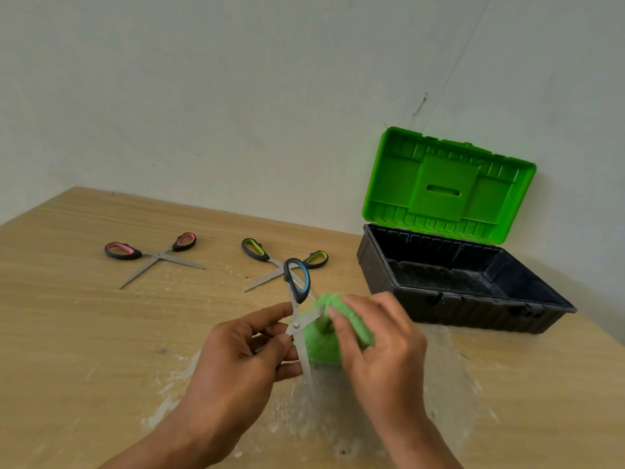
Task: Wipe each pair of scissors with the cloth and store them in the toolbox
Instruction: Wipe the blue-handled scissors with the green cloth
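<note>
My left hand grips the blue-handled scissors near the pivot, with the blades spread apart. My right hand holds a green cloth wrapped around one blade. Two other pairs lie spread on the wooden table: pink-handled scissors at the left and green-handled scissors in the middle. The toolbox, black with a green lid standing up, sits at the right; I see nothing inside it.
The table has pale scuffed patches under my hands. A white wall runs close behind the table and the toolbox lid leans against it.
</note>
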The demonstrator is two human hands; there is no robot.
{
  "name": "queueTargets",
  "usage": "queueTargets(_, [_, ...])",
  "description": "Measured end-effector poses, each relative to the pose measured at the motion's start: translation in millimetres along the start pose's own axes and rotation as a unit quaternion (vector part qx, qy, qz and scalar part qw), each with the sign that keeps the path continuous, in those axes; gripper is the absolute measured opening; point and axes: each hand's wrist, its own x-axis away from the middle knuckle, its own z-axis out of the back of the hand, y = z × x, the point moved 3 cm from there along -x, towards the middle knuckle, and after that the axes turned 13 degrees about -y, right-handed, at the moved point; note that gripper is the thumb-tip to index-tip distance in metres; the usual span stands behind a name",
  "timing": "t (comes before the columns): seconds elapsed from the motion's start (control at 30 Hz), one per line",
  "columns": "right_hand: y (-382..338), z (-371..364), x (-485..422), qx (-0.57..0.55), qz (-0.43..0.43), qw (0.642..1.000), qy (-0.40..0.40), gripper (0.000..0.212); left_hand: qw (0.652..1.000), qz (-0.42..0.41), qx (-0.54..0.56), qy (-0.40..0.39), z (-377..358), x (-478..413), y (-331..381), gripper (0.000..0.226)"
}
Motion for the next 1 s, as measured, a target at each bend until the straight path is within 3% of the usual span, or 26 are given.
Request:
queueTargets(0.1, [-14, -7, 8, 0.003, 0.057, 0.997, -0.045, 0.024, 1.000, -0.004, 0.014, 0.003, 1, -1, 2, 0.037])
queueTargets(0.23, [6, 6, -4, 0.013, -0.004, 1.000, 0.020, 0.024, 1.000, -0.006, 0.008, -0.002, 1, 0, 2, 0.037])
queueTargets(0.4, [1, 1, 1, 0.010, 0.020, 1.000, -0.009, 0.023, 1.000, 0.002, 0.011, 0.002, 1, 0, 0, 0.037])
queueTargets(0.67, [5, 11, -1, 0.025, -0.006, 0.999, 0.044, 0.022, 0.998, 0.028, 0.047, 0.023, 3, -1, 3, 0.035])
queueTargets(0.87, [-20, -4, 3, 0.039, 0.102, 0.989, -0.099, 0.032, 0.996, 0.042, 0.060, 0.058, 13, -6, 5, 0.033])
queueTargets(1.0, [-12, -3, -3, 0.062, 0.077, 0.993, -0.062, 0.029, 0.995, 0.063, 0.057, 0.048, 10, -6, -1, 0.032])
